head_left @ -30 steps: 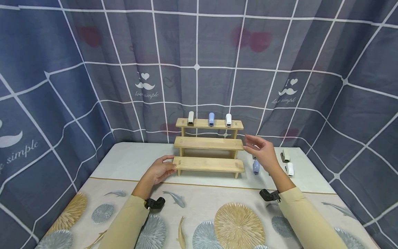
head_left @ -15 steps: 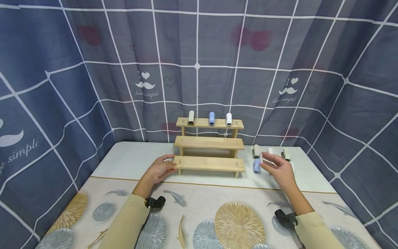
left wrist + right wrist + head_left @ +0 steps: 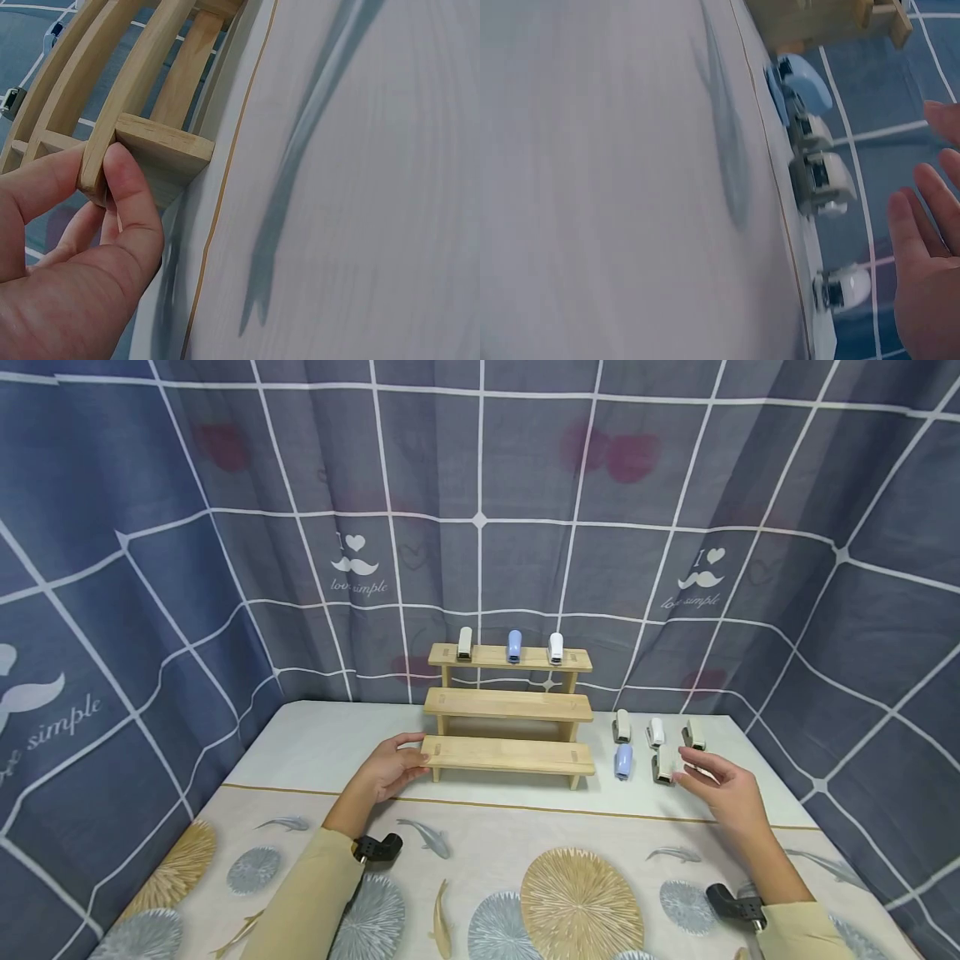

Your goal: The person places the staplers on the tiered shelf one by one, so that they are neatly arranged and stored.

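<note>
My left hand point(image 3: 386, 768) pinches the left end of the lowest step of a three-tier wooden display stand point(image 3: 510, 753); in the left wrist view the thumb and fingers close round the board's end point(image 3: 94, 169). My right hand point(image 3: 726, 789) holds nothing, its fingers extended, over the right part of the table. Just left of its fingertips sits a beige mini stapler point(image 3: 663, 766). Near that one are a blue stapler point(image 3: 623, 762), a second beige stapler point(image 3: 622, 727), a white stapler point(image 3: 656, 732) and another beige one point(image 3: 693, 734). The right wrist view also has a white stapler point(image 3: 847, 289), which the hand hides from the head camera.
On the stand's top tier stand a beige stapler point(image 3: 465, 644), a blue stapler point(image 3: 514, 646) and a white stapler point(image 3: 556, 647). A gridded curtain point(image 3: 420, 560) hangs behind and at both sides. A patterned cloth point(image 3: 480, 827) covers the table's front.
My right hand has moved away from the stand, right and toward me past the staplers, uncovering several of them. My left hand keeps its grip on the stand.
</note>
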`<action>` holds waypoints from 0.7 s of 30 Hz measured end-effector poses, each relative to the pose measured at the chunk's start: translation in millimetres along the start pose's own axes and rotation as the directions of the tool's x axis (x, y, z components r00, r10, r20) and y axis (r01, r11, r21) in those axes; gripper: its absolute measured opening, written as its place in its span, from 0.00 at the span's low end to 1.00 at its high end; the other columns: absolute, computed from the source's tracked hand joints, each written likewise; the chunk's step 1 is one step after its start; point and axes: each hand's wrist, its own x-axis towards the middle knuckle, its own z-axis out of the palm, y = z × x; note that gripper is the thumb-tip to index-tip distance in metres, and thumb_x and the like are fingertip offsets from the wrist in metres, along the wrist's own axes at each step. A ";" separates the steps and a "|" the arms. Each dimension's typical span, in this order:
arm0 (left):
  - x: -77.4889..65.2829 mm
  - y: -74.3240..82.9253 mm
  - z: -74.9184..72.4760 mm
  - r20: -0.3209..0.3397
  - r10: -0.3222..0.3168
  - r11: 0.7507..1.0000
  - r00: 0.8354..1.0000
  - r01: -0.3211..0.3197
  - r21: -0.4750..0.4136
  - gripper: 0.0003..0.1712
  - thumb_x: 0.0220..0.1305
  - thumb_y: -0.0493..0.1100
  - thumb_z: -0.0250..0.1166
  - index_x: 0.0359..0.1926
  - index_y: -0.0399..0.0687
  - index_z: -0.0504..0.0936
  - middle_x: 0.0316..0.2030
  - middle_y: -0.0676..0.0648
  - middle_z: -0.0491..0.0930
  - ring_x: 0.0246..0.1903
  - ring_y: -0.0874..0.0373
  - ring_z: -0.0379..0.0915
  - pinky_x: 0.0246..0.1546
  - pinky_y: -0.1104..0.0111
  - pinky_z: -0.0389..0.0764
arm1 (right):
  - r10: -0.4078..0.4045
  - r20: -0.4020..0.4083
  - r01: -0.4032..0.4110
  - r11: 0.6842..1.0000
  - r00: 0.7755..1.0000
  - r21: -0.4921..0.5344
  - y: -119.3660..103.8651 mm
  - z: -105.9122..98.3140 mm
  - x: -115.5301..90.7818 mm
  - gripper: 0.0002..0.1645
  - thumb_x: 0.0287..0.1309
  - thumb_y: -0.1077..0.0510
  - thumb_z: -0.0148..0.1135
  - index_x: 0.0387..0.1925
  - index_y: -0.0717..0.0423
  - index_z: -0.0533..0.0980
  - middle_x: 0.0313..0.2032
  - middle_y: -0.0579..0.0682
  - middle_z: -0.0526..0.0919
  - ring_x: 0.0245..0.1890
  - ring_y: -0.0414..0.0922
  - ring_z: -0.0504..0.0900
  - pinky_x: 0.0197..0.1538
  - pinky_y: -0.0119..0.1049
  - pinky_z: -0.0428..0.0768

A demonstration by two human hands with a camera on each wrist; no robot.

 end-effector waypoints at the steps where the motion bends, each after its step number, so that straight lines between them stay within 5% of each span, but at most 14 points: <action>1: -0.1 -0.1 0.1 0.001 0.001 1.000 1.000 -0.001 -0.001 0.37 0.66 0.24 0.61 0.74 0.33 0.61 0.39 0.44 0.80 0.33 0.59 0.82 0.36 0.74 0.87 | 0.006 -0.006 -0.006 1.000 1.000 -0.013 1.6 -3.6 -0.3 0.32 0.59 0.58 0.75 0.62 0.67 0.77 0.58 0.40 0.84 0.50 0.21 0.82 0.52 0.16 0.80; 9: -1.2 1.0 0.5 -0.002 -0.004 1.000 1.000 0.004 -0.013 0.38 0.65 0.24 0.61 0.74 0.33 0.61 0.38 0.44 0.81 0.32 0.58 0.82 0.35 0.74 0.87 | 0.053 -0.060 -0.062 0.986 0.997 -0.157 13.1 -28.5 4.2 0.33 0.56 0.52 0.78 0.62 0.57 0.80 0.60 0.41 0.84 0.47 0.14 0.76 0.48 0.10 0.77; 19: -2.7 2.1 0.8 -0.004 -0.006 1.000 1.000 0.006 0.002 0.37 0.66 0.24 0.61 0.74 0.34 0.61 0.39 0.44 0.80 0.32 0.59 0.81 0.36 0.74 0.87 | 0.122 0.025 -0.109 0.948 0.992 -0.298 28.9 -47.6 18.7 0.42 0.54 0.46 0.78 0.66 0.60 0.75 0.65 0.44 0.77 0.48 0.18 0.78 0.44 0.08 0.75; 21: -3.5 2.2 1.4 -0.004 -0.005 1.000 1.000 0.005 0.001 0.37 0.66 0.24 0.61 0.74 0.34 0.61 0.38 0.44 0.80 0.32 0.59 0.81 0.36 0.74 0.87 | 0.113 0.041 -0.098 0.959 0.993 -0.267 33.3 -49.6 20.9 0.42 0.55 0.48 0.78 0.66 0.63 0.74 0.61 0.33 0.77 0.47 0.18 0.78 0.44 0.09 0.76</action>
